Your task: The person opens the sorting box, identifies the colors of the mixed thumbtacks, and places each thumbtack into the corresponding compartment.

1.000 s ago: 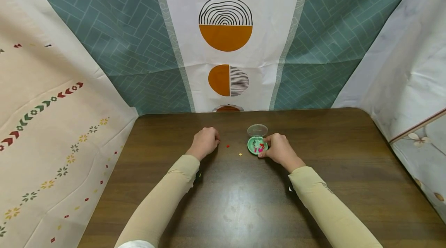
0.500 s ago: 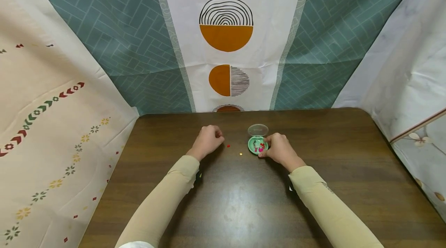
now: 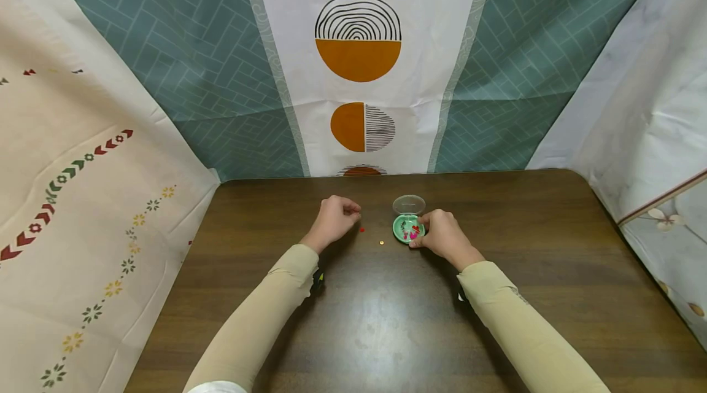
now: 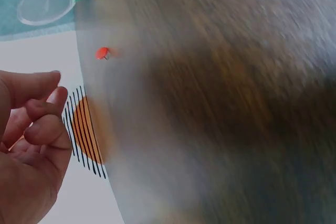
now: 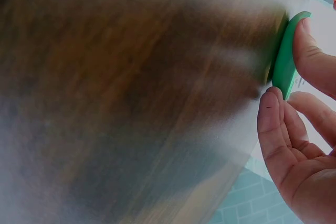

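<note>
My right hand (image 3: 444, 234) grips the side of a small round green case (image 3: 396, 237), thumb at the near rim and fingers at the far side. Its clear lid (image 3: 409, 204) is raised, and red and pink thumbtacks (image 3: 413, 236) lie inside. In the right wrist view the case (image 5: 285, 59) shows edge-on beside the thumb. Over the table my left hand (image 3: 335, 221) has its fingers loosely bent with nothing between them. A red thumbtack (image 4: 102, 53) lies just beyond its fingertips. Between the hands lies a small gold thumbtack (image 3: 382, 242).
The brown wooden table (image 3: 353, 319) reaches back to a hanging patterned cloth (image 3: 359, 92). A cream cloth (image 3: 83, 227) hangs on the left and a white one (image 3: 652, 135) on the right.
My left hand has shifted right toward the red thumbtack, and its fingers have loosened and extended. The right hand keeps its hold on the green case.
</note>
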Demonstrator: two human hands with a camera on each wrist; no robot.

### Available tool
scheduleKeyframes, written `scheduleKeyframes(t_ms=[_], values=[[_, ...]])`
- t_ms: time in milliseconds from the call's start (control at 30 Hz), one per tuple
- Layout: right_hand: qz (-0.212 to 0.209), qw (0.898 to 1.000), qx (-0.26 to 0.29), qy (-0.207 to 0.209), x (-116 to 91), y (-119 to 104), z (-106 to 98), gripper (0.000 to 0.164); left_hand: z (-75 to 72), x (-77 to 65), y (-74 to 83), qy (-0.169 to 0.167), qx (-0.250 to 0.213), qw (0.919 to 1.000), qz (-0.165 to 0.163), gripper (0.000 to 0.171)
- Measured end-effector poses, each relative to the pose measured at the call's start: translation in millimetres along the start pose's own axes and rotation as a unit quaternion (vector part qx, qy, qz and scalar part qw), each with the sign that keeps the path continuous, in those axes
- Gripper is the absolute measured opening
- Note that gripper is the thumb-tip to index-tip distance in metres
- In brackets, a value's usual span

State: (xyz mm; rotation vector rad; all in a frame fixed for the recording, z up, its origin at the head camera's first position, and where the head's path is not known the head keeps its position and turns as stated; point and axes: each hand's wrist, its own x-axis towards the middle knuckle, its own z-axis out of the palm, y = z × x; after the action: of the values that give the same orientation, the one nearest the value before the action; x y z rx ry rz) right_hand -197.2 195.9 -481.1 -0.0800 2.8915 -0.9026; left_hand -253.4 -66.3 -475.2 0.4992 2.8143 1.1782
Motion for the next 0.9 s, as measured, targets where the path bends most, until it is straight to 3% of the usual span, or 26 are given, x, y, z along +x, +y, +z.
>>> scheduleKeyframes(t_ms=[533,900], values=[[-0.004,1.0,0.01,-0.003,-2.6,2.4,-1.2,0.063,7.0,0.4,11.5,0.031,-0.061,0.9977,0.004,0.007],[-0.014,1.0,0.004,0.007,-2.8,5.3,0.4,0.062,13.5,2.8,26.0,-0.003,-0.091,0.9959,0.004,0.014]])
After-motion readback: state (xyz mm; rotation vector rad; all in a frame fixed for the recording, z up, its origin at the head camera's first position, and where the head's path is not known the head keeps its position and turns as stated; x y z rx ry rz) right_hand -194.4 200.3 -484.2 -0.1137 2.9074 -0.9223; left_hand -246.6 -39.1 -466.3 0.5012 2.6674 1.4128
